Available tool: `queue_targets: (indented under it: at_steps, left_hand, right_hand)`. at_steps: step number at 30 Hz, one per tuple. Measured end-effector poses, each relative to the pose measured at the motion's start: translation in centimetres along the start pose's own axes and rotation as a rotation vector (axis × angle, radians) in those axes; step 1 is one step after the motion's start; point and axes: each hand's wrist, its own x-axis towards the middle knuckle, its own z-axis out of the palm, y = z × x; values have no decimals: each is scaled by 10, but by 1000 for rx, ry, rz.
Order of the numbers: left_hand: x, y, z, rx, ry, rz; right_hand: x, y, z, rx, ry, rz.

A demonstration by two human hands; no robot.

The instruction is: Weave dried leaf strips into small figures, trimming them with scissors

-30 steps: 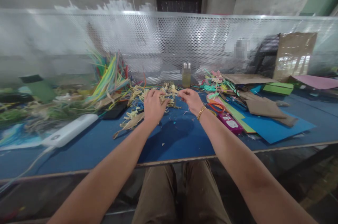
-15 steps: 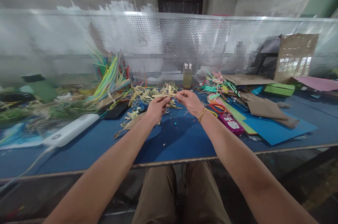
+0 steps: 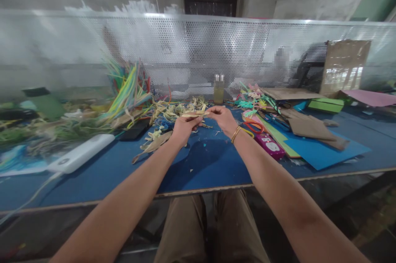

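Between my two hands is a pale straw-coloured strip (image 3: pixel 195 114), like dried leaf or husk. My left hand (image 3: pixel 185 126) pinches it from the left, thumb on the near side. The fingertips of my right hand (image 3: pixel 221 116), with a gold bracelet at the wrist, close on its right end. Just behind and left of the hands lies a tangled heap of similar pale dry strips (image 3: pixel 167 110), with some blue strands (image 3: pixel 163 122) under it. A longer dry strip (image 3: pixel 156 143) lies left of my left forearm on the blue table (image 3: pixel 207 164).
At the left are a white power strip (image 3: pixel 82 153), a dark phone-like slab (image 3: pixel 134 129) and a bundle of coloured strips (image 3: pixel 130 89). A glass bottle (image 3: pixel 219 91) stands behind. On the right lie orange-handled scissors (image 3: pixel 255 126), a purple device (image 3: pixel 269 145) and a blue sheet (image 3: pixel 321 151).
My hands have drawn slightly closer together, and the strip lies flatter between them; the piece that stood upright no longer shows. The whole view has shifted a little.
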Motion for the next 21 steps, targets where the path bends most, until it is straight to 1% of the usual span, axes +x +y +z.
queue_targets:
  at_steps: [3, 11, 16, 21]
  left_hand:
    - [-1, 2, 1, 5, -3, 6]
    - [-2, 0, 1, 8, -5, 30]
    - [-3, 0, 3, -7, 13, 55]
    - [-4, 0, 5, -54, 26, 39]
  right_hand:
    - [-1, 2, 1, -68, 3, -8]
    - [-2, 6, 4, -92, 58, 7]
    - [-5, 2, 8, -103, 67, 9]
    - [-7, -1, 10, -92, 55, 12]
